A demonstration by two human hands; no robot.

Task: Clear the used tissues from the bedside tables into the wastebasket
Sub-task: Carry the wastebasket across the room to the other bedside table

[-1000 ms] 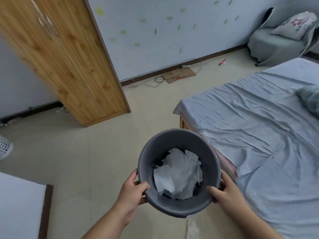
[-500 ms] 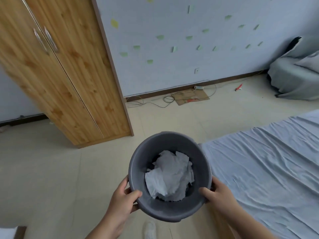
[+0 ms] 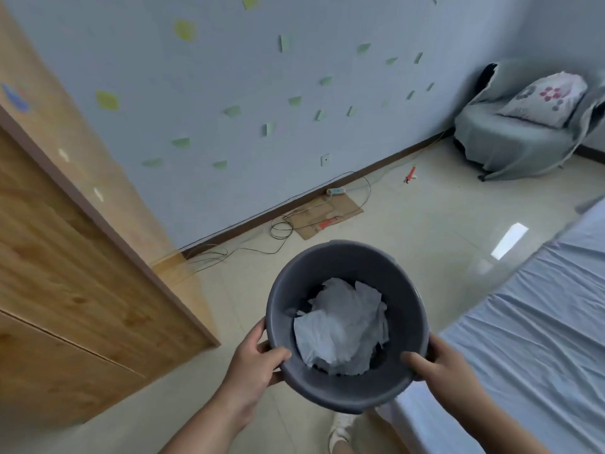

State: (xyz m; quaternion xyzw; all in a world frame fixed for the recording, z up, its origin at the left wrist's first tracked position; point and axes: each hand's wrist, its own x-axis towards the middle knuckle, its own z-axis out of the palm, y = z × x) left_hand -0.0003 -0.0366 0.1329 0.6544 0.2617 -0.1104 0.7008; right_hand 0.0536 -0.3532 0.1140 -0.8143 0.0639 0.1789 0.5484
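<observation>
Wastebasket carried in both hands, tissues already inside

The left hand (image 3: pixel 253 365) and right hand (image 3: pixel 438 368) each clamp fingers over opposite sides of the wastebasket (image 3: pixel 347 393) rim, keeping it level above the floor (image 3: pixel 425 231) beside the bed (image 3: pixel 540 322) so the crumpled tissues (image 3: pixel 340 326) stay put.

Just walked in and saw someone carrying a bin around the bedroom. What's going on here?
A person is clearing used tissues and holds a grey wastebasket in front of them, the left hand and right hand gripping opposite sides of its rim. Crumpled white tissues already lie inside it. The person stands between a wooden wardrobe and the bed. No bedside table is in view, so I cannot tell whether any tissues remain.
</observation>
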